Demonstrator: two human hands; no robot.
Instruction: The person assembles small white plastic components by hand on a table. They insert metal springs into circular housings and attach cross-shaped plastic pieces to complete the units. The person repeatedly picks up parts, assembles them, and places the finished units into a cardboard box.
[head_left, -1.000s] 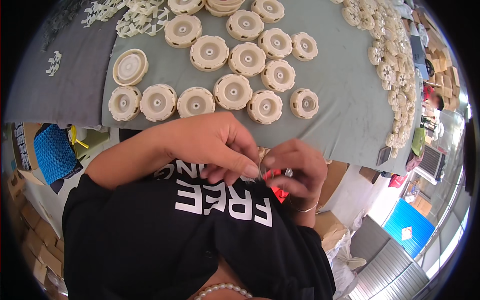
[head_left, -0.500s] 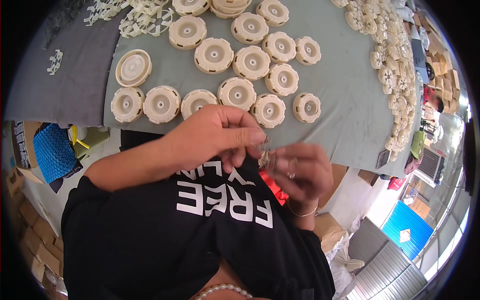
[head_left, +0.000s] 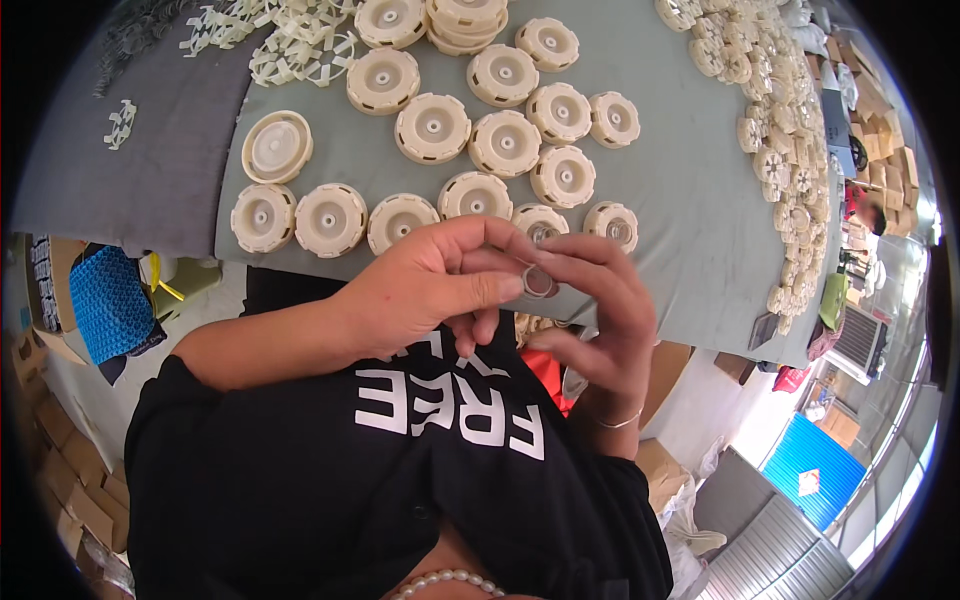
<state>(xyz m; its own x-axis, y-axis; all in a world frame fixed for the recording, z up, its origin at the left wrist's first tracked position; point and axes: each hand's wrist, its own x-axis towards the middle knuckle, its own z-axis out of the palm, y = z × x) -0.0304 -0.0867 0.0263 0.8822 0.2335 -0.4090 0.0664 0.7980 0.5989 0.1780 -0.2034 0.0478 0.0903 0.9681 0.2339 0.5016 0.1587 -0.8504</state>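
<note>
My left hand (head_left: 435, 275) pinches a small clear round piece (head_left: 538, 282) between thumb and fingertips, above the table's front edge. Close against it is my right hand (head_left: 605, 310), its thumb and fingers spread apart; whether a fingertip touches the piece I cannot tell. Just beyond the hands lie cream round wheel-like parts with notched rims, among them one wheel part (head_left: 477, 196) in the front row. A smaller wheel part (head_left: 610, 226) sits to the right with something clear at its centre.
Cream clip-like strips (head_left: 300, 45) are heaped at the far left, with one loose strip (head_left: 121, 125) on the dark cloth. A long pile of cream parts (head_left: 790, 170) runs along the right side. Left of the green-grey table (head_left: 680, 200) stands a blue woven basket (head_left: 112, 300).
My right hand's fingers have spread from a closer pinch, and the clear round piece now shows at my left fingertips. The table sits slightly lower in view.
</note>
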